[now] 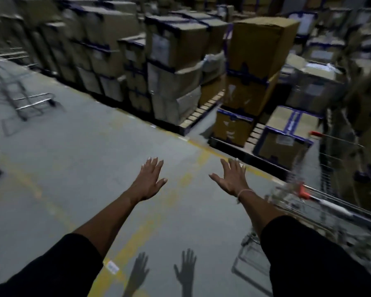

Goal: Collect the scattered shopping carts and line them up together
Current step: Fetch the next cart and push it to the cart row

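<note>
Stacked brown cardboard boxes with blue tape (176, 67) smeared by motion blur, grey concrete floor with yellow lines (94, 159), wire shopping cart with red handle ends (321, 202) cut off at right, blurred metal cart frame (24, 99) far left, left hand (151, 179) and right hand (234, 179) outstretched, fingers spread, holding nothing.

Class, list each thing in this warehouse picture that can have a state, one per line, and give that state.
Left hand: open, fingers spread, holding nothing.
Right hand: open, fingers spread, holding nothing.
Wire shopping cart with red-capped handle: upright at right, untouched.
Blurred metal cart at far left: apart from the other, unattended.
Taped brown cardboard boxes: closed, stacked on pallets.
</note>
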`<state>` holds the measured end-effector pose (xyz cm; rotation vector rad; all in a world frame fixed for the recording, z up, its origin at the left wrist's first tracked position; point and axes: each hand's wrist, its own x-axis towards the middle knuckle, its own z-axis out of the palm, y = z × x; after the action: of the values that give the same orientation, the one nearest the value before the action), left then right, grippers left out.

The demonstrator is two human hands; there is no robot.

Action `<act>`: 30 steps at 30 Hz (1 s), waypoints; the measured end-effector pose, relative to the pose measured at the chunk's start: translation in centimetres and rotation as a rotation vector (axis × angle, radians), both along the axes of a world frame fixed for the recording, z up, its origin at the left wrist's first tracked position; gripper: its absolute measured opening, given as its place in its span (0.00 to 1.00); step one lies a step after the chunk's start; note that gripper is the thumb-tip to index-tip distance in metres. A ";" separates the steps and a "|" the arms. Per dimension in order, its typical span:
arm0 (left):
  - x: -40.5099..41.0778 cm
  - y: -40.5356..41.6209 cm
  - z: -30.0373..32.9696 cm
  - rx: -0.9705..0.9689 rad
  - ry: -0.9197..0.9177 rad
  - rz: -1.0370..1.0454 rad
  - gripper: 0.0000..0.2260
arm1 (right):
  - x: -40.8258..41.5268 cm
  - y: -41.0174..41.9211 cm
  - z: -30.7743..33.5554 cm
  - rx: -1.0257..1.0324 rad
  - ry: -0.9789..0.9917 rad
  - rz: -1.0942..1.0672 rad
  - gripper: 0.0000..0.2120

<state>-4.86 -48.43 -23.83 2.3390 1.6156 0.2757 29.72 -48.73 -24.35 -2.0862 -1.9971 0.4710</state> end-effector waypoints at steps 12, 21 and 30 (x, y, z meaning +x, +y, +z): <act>-28.7 1.7 -1.4 0.049 -0.005 0.416 0.35 | -28.3 13.5 0.2 0.027 0.098 0.338 0.42; -41.2 14.7 -1.4 0.088 0.011 0.593 0.34 | -43.0 33.0 -0.7 0.043 0.115 0.481 0.51; -54.0 29.6 2.1 0.147 -0.018 0.765 0.35 | -60.1 53.1 3.9 0.026 0.067 0.665 0.44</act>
<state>-58.83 -18.84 -21.68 1.6839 2.4835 0.5772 -30.35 4.38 -20.43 -1.3197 -2.6033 0.6013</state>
